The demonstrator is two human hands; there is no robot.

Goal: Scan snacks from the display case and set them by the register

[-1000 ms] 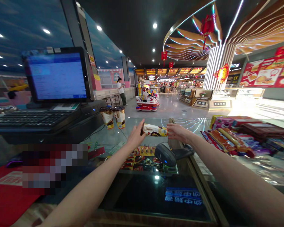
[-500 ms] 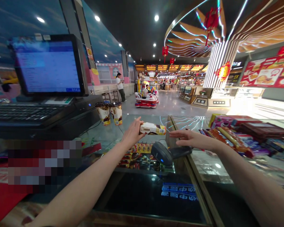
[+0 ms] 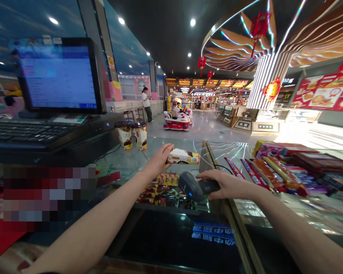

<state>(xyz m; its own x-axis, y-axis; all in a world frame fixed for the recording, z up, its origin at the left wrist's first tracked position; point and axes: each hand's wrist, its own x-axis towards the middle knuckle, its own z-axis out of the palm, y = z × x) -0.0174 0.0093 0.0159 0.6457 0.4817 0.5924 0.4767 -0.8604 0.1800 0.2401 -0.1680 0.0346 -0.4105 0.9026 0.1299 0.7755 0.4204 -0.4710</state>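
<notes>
My left hand [image 3: 159, 160] is closed around one end of a white, yellow and brown snack cup [image 3: 184, 156], which lies sideways over the glass counter. My right hand [image 3: 221, 184] has its fingers and thumb around the handle of a dark barcode scanner [image 3: 192, 186] with a small blue light. The scanner's head points left, just below the snack cup. Two similar snack cups [image 3: 132, 136] stand upright farther back on the left, beside the monitor.
A monitor [image 3: 60, 78] and keyboard [image 3: 25, 135] occupy the left. Chocolate bars [image 3: 270, 171] and boxes [image 3: 282, 147] pile up on the right. A raised metal strip [image 3: 231, 213] crosses the counter. Beyond, a person [image 3: 146, 103] stands near a ride-on car [image 3: 177, 120].
My right hand has come down and left onto the scanner's handle and closed around it. My left hand still holds the snack cup at nearly the same spot.
</notes>
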